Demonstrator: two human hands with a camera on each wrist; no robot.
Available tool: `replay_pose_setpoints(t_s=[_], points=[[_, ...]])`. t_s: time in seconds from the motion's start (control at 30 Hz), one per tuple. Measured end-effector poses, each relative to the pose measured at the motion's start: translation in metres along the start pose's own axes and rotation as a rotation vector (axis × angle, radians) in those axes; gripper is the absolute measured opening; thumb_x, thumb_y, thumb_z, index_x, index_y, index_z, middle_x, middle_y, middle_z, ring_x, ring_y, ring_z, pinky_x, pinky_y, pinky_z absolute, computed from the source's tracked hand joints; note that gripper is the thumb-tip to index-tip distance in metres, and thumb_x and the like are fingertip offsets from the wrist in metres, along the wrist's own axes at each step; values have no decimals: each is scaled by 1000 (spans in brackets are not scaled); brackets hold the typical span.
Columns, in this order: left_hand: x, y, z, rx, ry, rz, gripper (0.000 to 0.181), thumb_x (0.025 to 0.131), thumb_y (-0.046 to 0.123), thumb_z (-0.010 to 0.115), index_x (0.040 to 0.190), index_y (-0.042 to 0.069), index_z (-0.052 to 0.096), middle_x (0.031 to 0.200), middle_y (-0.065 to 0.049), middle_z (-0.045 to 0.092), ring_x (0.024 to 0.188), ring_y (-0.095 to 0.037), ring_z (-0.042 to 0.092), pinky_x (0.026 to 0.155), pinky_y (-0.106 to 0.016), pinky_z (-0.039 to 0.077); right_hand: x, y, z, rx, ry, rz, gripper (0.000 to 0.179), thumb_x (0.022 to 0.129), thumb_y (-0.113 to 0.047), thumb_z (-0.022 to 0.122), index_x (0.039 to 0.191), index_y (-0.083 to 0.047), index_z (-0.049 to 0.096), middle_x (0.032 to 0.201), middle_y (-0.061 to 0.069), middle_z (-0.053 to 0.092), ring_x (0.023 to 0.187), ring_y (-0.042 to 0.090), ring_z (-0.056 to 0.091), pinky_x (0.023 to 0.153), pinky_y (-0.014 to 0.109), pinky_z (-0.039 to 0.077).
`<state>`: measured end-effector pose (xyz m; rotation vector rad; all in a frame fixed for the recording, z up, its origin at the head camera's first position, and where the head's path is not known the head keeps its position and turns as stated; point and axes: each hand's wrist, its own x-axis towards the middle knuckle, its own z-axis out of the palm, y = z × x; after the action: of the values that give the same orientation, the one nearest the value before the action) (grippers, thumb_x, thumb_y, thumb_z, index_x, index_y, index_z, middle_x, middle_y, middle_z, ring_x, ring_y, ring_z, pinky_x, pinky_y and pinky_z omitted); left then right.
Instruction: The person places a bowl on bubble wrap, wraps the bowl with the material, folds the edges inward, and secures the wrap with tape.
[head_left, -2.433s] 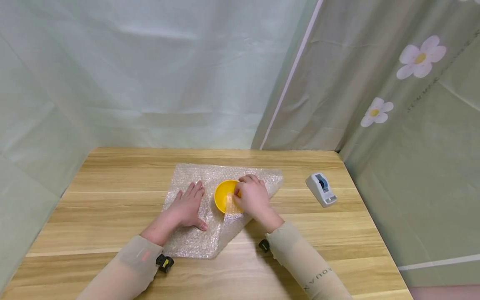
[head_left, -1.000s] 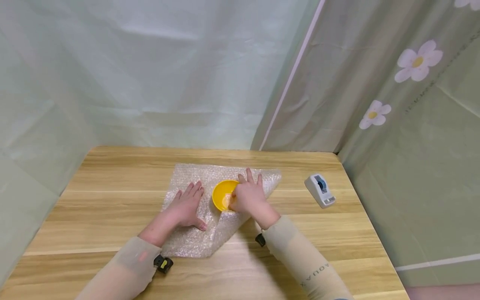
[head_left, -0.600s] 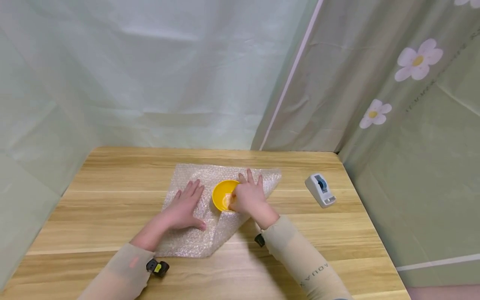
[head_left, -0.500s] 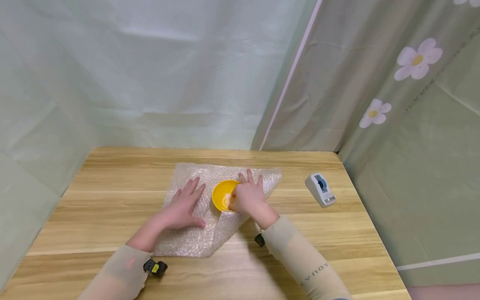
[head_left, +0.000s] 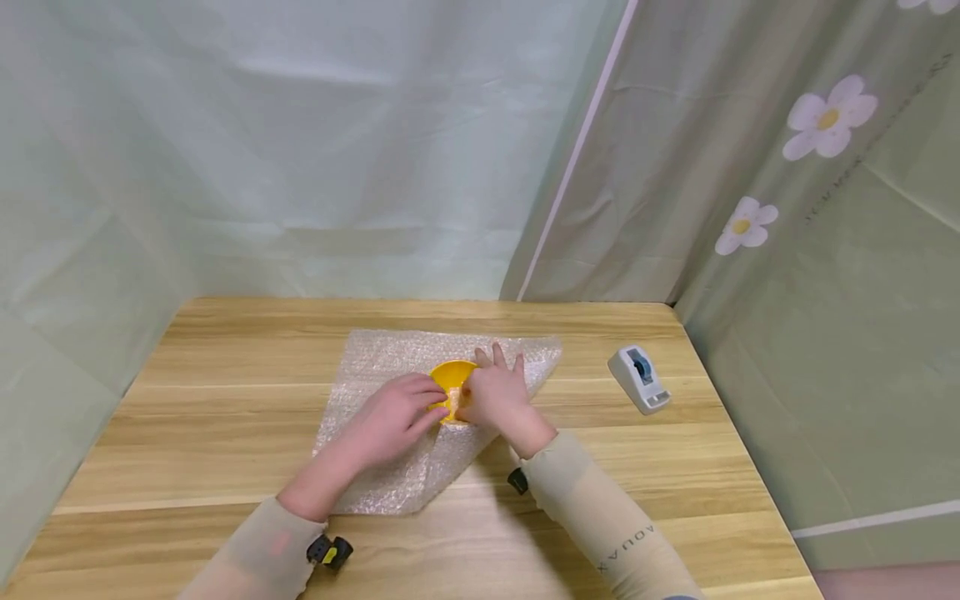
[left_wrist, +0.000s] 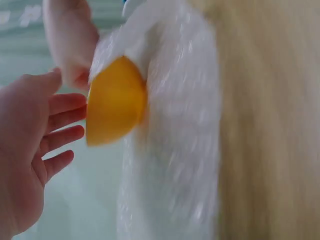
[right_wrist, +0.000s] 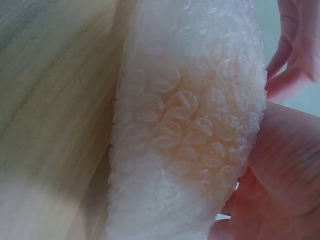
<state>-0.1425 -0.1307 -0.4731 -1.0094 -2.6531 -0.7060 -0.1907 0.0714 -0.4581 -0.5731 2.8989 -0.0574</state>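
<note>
A yellow bowl (head_left: 452,372) stands upright on a sheet of bubble wrap (head_left: 375,354). The near right part of the sheet is folded up over the bowl's near side, its corner reaching inside. My right hand (head_left: 498,398) holds this flap down in the bowl, thumb side within the rim and other fingers spread over the far right side. My left hand (head_left: 390,421) is at the bowl's left rim, fingertips over the edge; in the left wrist view its fingers (left_wrist: 62,135) are loosely extended beside the bowl (left_wrist: 117,102). The right fingertips inside the bowl are hidden.
A white tape dispenser (head_left: 639,379) with blue tape stands at the right of the wooden table (head_left: 225,400). Pale curtains (head_left: 337,167) hang close behind the table and along its sides.
My right hand has laid the wrap's corner into the bowl and stayed there. My left hand has lifted from flat on the sheet and moved right to the bowl's left rim.
</note>
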Motion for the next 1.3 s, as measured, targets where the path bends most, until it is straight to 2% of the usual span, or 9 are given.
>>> replay_pose_setpoints(t_s=[0.1, 0.23, 0.43, 0.53, 0.7, 0.8, 1.03, 1.3], points=[[7, 9, 9, 33, -67, 40, 29, 105, 28, 70, 115, 1, 79, 120, -12, 76, 120, -32, 67, 115, -52, 47, -1, 0, 0, -1, 6, -5, 28, 90, -52, 81, 107, -30, 86, 166, 10, 46, 158, 45, 29, 120, 77, 24], [12, 14, 19, 48, -134, 48, 36, 107, 34, 67, 117, 1, 78, 123, -12, 75, 127, -35, 65, 122, -53, 39, 0, -1, -1, -11, 5, -2, 33, 90, -54, 80, 112, -31, 86, 165, 9, 48, 158, 43, 30, 119, 76, 25], [16, 14, 24, 64, -173, 12, 43, 109, 43, 60, 118, 4, 76, 125, -10, 73, 125, -31, 66, 124, -53, 36, -1, -2, -3, 2, -1, 11, 32, 90, -54, 80, 111, -31, 86, 165, 8, 49, 158, 42, 30, 120, 75, 25], [20, 13, 25, 74, -192, 14, 43, 109, 45, 59, 118, 7, 76, 121, -8, 73, 119, -29, 66, 123, -53, 36, 0, -2, -4, 0, 3, 14, 31, 90, -53, 80, 110, -31, 86, 164, 8, 50, 158, 42, 31, 120, 75, 26], [27, 12, 26, 86, -215, 22, 37, 108, 48, 62, 110, 14, 76, 109, 0, 71, 105, -21, 66, 105, -45, 53, 1, -2, -3, -15, 4, 13, 32, 91, -54, 78, 109, -30, 86, 163, 8, 51, 157, 41, 32, 119, 75, 27], [29, 12, 27, 82, -229, 9, 35, 106, 48, 64, 106, 15, 75, 105, 2, 70, 100, -20, 65, 91, -42, 57, 2, -1, -1, -17, 6, 13, 30, 91, -53, 78, 107, -29, 86, 163, 8, 51, 157, 41, 32, 119, 75, 27], [31, 13, 29, 68, -277, -40, 35, 106, 48, 65, 110, 14, 76, 108, 0, 73, 100, -21, 69, 88, -45, 60, 2, -1, 0, -27, -4, 11, 29, 92, -53, 76, 107, -30, 86, 163, 7, 50, 158, 42, 31, 120, 75, 26], [34, 16, 32, 55, -272, -76, 37, 104, 49, 67, 104, 14, 77, 100, 1, 74, 86, -20, 70, 82, -44, 61, 3, 1, 1, -16, 2, 8, 25, 93, -52, 75, 98, -31, 86, 163, 7, 50, 158, 42, 30, 120, 74, 26]])
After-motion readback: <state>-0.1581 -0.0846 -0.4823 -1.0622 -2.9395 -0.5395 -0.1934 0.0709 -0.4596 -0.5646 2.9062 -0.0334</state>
